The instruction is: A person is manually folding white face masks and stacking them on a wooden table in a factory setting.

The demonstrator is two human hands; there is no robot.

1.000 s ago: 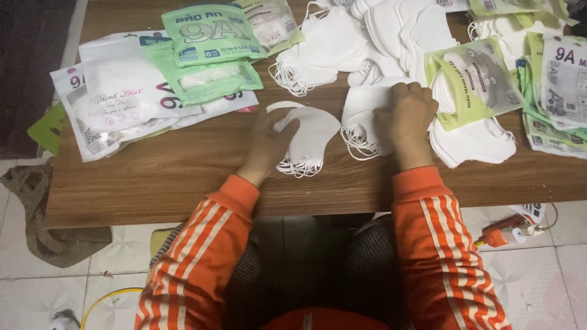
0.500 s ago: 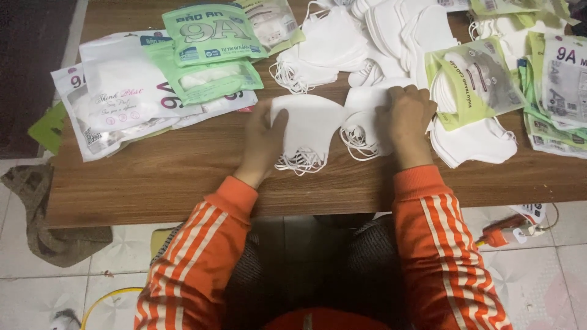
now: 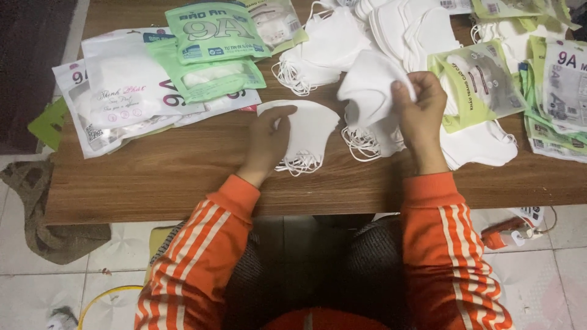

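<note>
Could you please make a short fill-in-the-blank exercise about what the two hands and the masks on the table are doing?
1. The left hand presses a flat white mask on the ____ table.
2. The right hand lifts another mask, whose colour is ____.
3. Both sleeves are ____ with white stripes.
4. The green packets lie to the ____ of the left hand.

Missing words: wooden; white; orange; left

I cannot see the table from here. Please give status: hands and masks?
Left hand flat on a white mask on the table. Right hand pinches a second mask, lifted. Mask pile and packets crowd behind.
</note>
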